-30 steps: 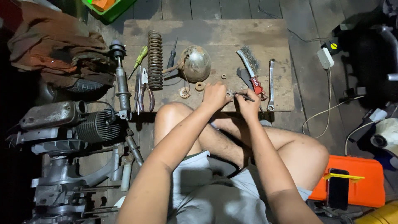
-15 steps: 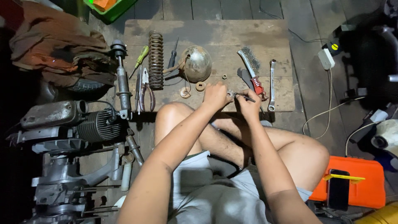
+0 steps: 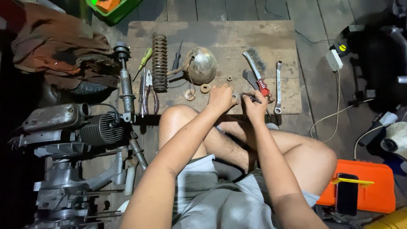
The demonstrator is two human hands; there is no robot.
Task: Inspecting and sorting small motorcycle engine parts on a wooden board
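I sit cross-legged in front of a low wooden board point(image 3: 220, 34) on the floor. My left hand point(image 3: 220, 97) is closed around a small metal part point(image 3: 234, 96) at the board's near edge. My right hand point(image 3: 254, 106) grips a thin dark tool point(image 3: 253, 99) whose tip meets that part. Just beyond my hands lie a wire brush with a red handle point(image 3: 256, 72), a ring spanner point(image 3: 278, 85), a round metal dome point(image 3: 202, 64) and a few small washers point(image 3: 205, 88).
A coil spring point(image 3: 160, 61), screwdrivers point(image 3: 143, 61), pliers point(image 3: 148, 91) and a shock absorber rod point(image 3: 125, 82) lie on the left of the board. An engine block point(image 3: 72, 140) stands at my left, an orange case point(image 3: 364, 186) with a phone point(image 3: 347, 193) at my right. Cables point(image 3: 335, 123) trail on the right floor.
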